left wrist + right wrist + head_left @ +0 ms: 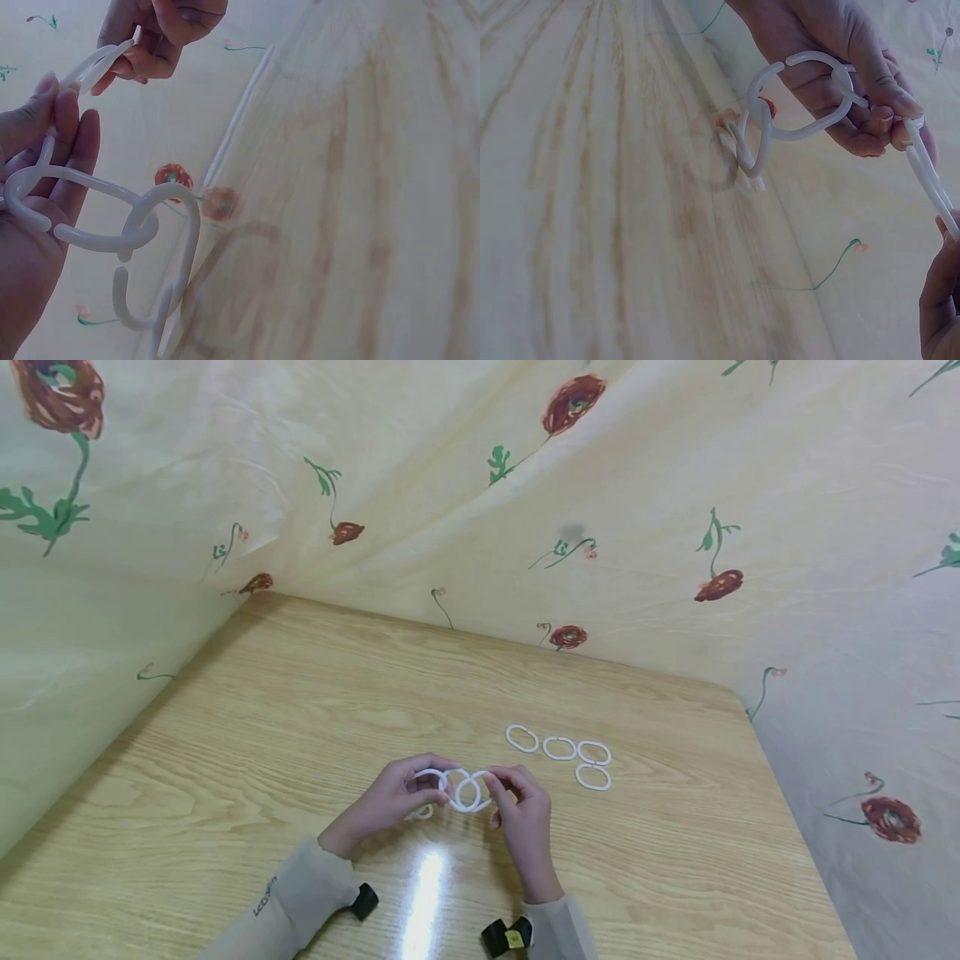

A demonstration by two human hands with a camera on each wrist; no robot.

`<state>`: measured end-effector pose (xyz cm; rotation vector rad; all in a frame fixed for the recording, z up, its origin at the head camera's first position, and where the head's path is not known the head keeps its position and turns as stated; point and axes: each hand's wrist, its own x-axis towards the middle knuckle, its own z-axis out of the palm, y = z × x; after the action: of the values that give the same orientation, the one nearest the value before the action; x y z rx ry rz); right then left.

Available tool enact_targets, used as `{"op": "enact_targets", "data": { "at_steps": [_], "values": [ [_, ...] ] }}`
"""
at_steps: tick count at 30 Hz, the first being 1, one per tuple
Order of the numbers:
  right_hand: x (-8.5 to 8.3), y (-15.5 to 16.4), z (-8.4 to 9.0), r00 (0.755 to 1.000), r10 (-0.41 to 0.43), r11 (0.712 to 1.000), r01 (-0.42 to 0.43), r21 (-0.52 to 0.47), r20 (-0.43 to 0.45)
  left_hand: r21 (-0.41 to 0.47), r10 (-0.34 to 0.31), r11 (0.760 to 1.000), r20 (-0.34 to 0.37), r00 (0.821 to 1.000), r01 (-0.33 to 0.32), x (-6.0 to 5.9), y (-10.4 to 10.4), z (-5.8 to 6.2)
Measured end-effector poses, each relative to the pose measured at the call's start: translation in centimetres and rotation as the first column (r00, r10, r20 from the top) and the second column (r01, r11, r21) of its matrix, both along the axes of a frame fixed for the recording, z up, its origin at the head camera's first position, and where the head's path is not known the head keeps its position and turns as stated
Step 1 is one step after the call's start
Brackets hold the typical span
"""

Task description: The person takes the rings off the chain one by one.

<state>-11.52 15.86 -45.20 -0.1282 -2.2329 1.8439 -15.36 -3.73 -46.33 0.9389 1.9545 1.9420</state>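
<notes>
A short chain of white plastic links [101, 241], oval rings with a gap in one side, hangs from my left hand [386, 800]. Its thumb and fingers pinch one end link, while the lower links dangle near the table. My right hand [525, 818] pinches a white link [467, 795] by its right side. In the head view this link overlaps the one in the left hand. Seen from the right wrist, the two hands' fingertips lie close together at the held links [927, 169], and part of the chain hides behind the left fingers.
Several loose white links [559, 748] lie flat on the wooden table [675, 827], beyond and right of my hands. Floral cloth [450, 510] rises along the table's far, left and right edges. A bright reflection shows on the tabletop between my forearms.
</notes>
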Motion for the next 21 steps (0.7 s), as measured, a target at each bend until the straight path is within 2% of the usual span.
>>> {"op": "enact_targets", "data": {
  "at_steps": [21],
  "values": [
    [0.2,-0.06,0.19,1.0,-0.027,0.999,0.027,0.036,-0.01,-0.048,0.015,0.999,-0.08,0.997,-0.019,0.16,0.03,0.31]
  ]
}}
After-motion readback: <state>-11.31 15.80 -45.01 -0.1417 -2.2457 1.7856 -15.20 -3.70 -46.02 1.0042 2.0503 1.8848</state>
